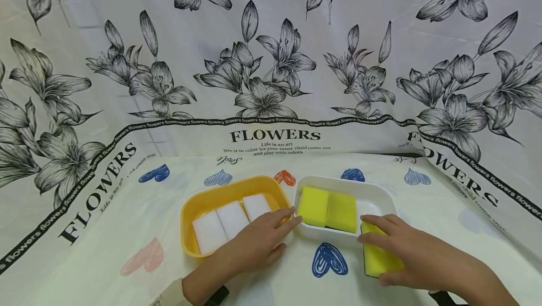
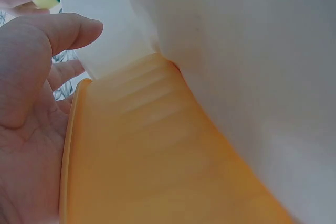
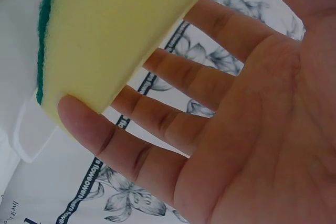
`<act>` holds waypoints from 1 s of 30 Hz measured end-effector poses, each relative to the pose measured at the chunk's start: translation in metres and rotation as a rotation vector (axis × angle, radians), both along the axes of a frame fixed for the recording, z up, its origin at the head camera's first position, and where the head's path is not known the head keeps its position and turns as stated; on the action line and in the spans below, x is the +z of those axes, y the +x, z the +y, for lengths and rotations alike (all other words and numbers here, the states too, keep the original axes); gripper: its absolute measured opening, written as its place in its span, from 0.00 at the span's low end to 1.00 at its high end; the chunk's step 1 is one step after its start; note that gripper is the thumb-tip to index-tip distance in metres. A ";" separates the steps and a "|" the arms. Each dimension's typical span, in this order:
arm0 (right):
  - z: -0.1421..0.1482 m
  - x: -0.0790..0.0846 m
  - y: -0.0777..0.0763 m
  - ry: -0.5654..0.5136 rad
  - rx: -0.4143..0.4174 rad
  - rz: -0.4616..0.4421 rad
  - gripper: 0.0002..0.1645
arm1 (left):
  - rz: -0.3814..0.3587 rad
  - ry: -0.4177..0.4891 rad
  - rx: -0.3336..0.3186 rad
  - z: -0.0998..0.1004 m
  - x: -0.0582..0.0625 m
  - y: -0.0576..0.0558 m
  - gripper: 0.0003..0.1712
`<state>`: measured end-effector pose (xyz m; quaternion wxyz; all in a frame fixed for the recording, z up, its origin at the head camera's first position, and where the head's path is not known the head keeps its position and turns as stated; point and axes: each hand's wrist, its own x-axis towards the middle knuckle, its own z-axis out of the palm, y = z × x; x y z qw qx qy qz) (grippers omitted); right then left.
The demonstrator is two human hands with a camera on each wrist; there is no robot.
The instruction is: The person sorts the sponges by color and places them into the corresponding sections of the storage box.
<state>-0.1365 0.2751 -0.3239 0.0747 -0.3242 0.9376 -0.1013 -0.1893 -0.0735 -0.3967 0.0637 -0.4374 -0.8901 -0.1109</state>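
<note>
My right hand (image 1: 412, 249) holds a yellow sponge (image 1: 377, 256) just in front of the white tray's right end. The right wrist view shows a green scouring layer (image 3: 44, 40) along one side of that sponge, with fingertips against its yellow foam. Two more yellow sponges (image 1: 313, 206) lie side by side in the white tray (image 1: 378, 195). My left hand (image 1: 258, 242) reaches across the near right side of the orange tray (image 1: 187, 226), its fingers extended and fingertips by the white tray's left rim. White sponge blocks (image 1: 209, 233) sit in the orange tray, partly hidden by that hand.
A pale tablecloth (image 1: 245, 287) with printed hearts covers the table. Behind it rises a white floral cloth (image 1: 271, 136) with a black lettered band, and its sides angle forward at left and right. The two trays stand next to each other.
</note>
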 end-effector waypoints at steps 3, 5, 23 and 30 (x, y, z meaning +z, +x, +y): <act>0.000 0.000 -0.004 0.009 0.005 0.023 0.40 | 0.008 0.001 -0.002 0.000 0.000 0.000 0.41; 0.000 0.000 -0.007 0.015 -0.006 0.026 0.40 | 0.007 0.002 -0.002 0.000 -0.001 0.000 0.41; 0.013 -0.001 -0.030 -0.026 -0.015 0.009 0.37 | -0.003 -0.008 0.007 0.000 0.000 0.000 0.41; 0.016 0.000 -0.038 -0.051 -0.023 -0.030 0.36 | -0.006 -0.008 0.010 0.001 0.000 0.000 0.41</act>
